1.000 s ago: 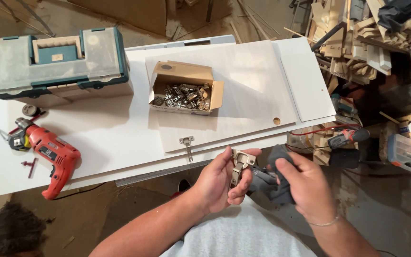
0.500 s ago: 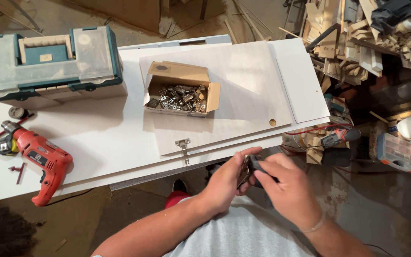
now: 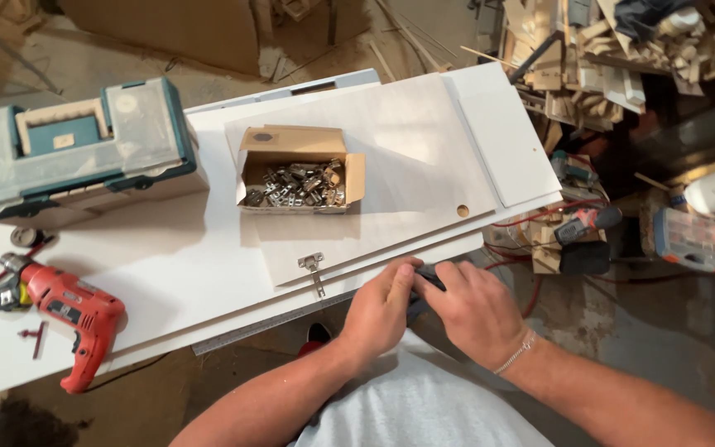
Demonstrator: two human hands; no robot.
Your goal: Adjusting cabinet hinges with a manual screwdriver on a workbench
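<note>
Fingers of both hands are clamped on a small dark object.
A metal hinge is seen at nine o'clock on the white counter.

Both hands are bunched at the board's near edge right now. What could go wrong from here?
The small dark part is nearly hidden between the left hand and right hand, so it could slip unseen off the white board edge. The mounted metal hinge sits close by and might get knocked. The open cardboard box of hinges could spill if the board shifts.

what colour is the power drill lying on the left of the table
Red with black trim, on the drill, clearest in the head view.
</note>
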